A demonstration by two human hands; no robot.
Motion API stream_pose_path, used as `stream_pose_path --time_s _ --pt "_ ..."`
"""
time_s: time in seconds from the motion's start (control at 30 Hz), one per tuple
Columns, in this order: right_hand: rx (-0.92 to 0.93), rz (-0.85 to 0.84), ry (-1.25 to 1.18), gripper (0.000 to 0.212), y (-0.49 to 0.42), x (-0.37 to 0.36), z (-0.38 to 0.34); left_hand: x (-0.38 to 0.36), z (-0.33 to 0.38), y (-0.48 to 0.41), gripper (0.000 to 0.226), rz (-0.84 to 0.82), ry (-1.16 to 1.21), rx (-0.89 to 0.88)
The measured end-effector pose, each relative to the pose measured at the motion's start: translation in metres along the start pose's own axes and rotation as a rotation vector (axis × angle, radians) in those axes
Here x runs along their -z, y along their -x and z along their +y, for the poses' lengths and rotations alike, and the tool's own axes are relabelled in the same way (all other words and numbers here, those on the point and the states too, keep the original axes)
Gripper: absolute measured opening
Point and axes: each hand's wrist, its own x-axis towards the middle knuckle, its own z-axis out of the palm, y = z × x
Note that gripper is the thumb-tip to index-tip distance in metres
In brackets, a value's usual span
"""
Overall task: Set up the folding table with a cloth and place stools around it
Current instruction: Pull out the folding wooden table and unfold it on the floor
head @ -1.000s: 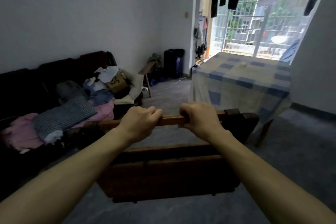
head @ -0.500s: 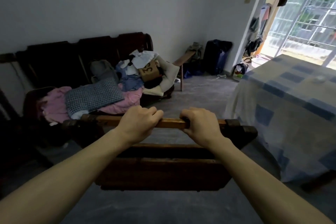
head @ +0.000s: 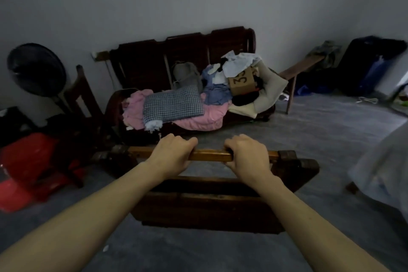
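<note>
I carry a dark wooden stool (head: pixel 205 205) in front of me, off the floor, tipped so its seat faces down and away. My left hand (head: pixel 171 153) and my right hand (head: pixel 247 155) both grip its lighter wooden crossbar (head: pixel 210 155), a hand's width apart, fingers curled over the top. The table draped in a checked cloth (head: pixel 384 172) shows only as a blurred corner at the right edge.
A dark wooden sofa (head: pixel 183 55) piled with clothes and a cardboard box (head: pixel 241 80) stands against the far wall. A fan (head: pixel 36 68) and red plastic things (head: pixel 26 165) sit at left. A wooden bench (head: pixel 300 68) and dark bags (head: pixel 371 62) are at the right. Grey floor lies between.
My view has swung left: the window and most of the cloth-covered table have left the frame, and the sofa, fan and red things have come in. Both hands keep their grip on the stool's bar.
</note>
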Motion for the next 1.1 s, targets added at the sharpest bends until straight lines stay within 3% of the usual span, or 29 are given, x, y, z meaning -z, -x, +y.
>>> stream_pose_path --time_s 0.27,0.6,0.83,1.1 --pt "0.061 -0.141 -0.084 0.016 -0.042 -0.09 0.027 -0.088 -0.021 -0.017 0.028 -0.153 0.112 0.068" --pt "0.016 -0.425 -0.156 0.015 -0.013 -0.297 0.033 -0.304 -0.031 0.024 0.035 -0.381 0.256 0.197" --pt "0.035 -0.523 -0.217 0.019 0.008 -0.42 0.021 -0.416 -0.04 0.07 0.044 -0.374 0.343 0.229" --pt "0.034 -0.674 -0.24 0.025 0.024 -0.495 0.008 -0.493 -0.043 0.105 0.044 -0.429 0.397 0.358"
